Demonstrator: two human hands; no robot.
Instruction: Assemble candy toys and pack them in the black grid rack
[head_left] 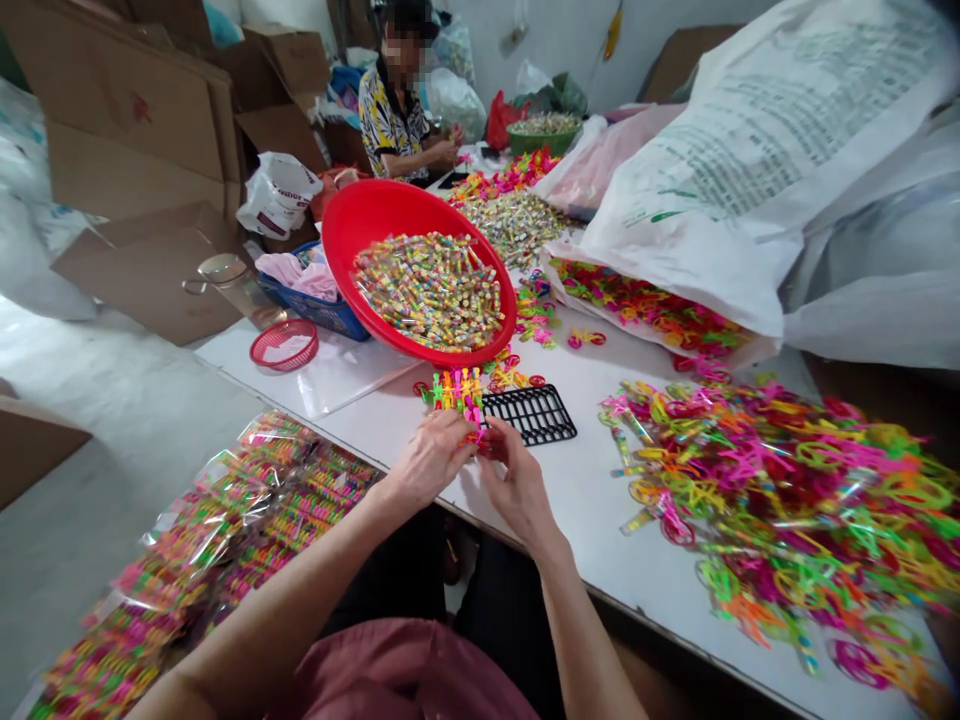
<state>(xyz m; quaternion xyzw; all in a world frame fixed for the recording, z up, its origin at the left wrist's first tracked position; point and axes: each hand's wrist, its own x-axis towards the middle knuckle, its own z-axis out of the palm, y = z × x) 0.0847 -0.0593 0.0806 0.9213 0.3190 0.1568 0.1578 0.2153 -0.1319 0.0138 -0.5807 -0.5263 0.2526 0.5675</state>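
A black slotted plastic rack (544,412) lies near the table's front edge. A row of small bright plastic toys (454,385) in yellow, green, orange and pink stands in its left part. My left hand (431,455) is closed at the near end of that row, fingertips on a pink toy (475,412). Opposite it, my right hand (517,485) has its thumb and fingers curled in at the rack's front edge. A small red and pink piece shows between the two hands; the fingers partly hide it.
A tilted red basin (341,225) holds many small wrapped tubes. A heap of colourful plastic toys (780,490) covers the table's right side, below a white sack (720,190). Bagged toys (217,550) lie at lower left. A co-worker (401,110) sits across the table.
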